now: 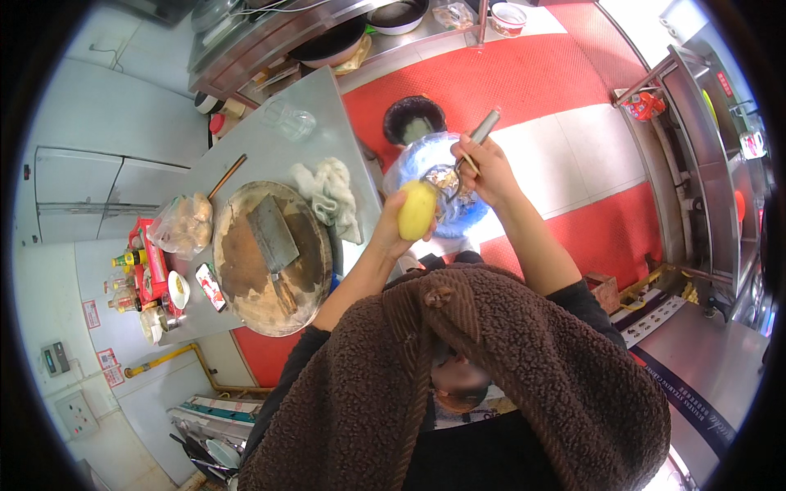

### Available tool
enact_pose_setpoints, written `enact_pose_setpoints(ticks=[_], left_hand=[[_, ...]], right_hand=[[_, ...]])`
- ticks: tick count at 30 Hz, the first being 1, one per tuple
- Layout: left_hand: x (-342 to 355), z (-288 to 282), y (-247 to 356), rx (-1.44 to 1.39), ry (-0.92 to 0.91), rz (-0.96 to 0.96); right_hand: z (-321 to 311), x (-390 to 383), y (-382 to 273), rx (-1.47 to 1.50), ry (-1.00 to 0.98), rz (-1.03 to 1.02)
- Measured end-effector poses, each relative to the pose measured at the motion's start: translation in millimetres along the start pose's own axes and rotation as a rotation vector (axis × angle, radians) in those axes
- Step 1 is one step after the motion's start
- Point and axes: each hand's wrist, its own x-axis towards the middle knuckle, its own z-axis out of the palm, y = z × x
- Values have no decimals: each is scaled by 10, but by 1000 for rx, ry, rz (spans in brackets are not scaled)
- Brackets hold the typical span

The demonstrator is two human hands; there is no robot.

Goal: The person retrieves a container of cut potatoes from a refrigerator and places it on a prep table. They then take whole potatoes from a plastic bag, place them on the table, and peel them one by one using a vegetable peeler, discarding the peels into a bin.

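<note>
My left hand [391, 231] holds a peeled yellow potato [417, 209] upright, out in front of my brown fleece coat. My right hand [486, 170] grips a metal peeler [475, 139], its handle sticking up and away and its blade end just right of the potato's top. Both hands hover over a blue plastic-lined bin [435, 176] on the floor that has peelings in it.
To my left is a steel table [278, 155] with a round wooden chopping board [270, 258], a cleaver [273, 237], a white cloth [330, 192], a bag of potatoes [184, 222] and sauce bottles [131, 270]. A dark pot [413, 119] sits on the red and white floor. Steel shelving [704, 147] stands right.
</note>
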Motion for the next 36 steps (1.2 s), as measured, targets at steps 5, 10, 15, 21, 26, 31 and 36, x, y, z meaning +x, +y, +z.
enact_pose_setpoints(ticks=[5,10,15,21,26,31,36], left_hand=[[-11,24,3,-23,-103,10],[35,41,4,-323,150,-73],[68,34,-34,-298,173,-105],[39,71,-70,-215,-152,-118],[-78,108,-9,-263,-382,-45],[-290,123,2,-270,-239,19],[-404,113,56,-61,-28,22]], right_hand=[[-272,161,71,-217,338,-89],[-112,67,-44,-85,178,-93],[205,-121,-112,74,-50,60],[-20,5,-36,164,88,105],[-352,209,142,-194,328,-30],[-371,214,395,-472,183,-255],[-206,159,238,-380,92,-180]])
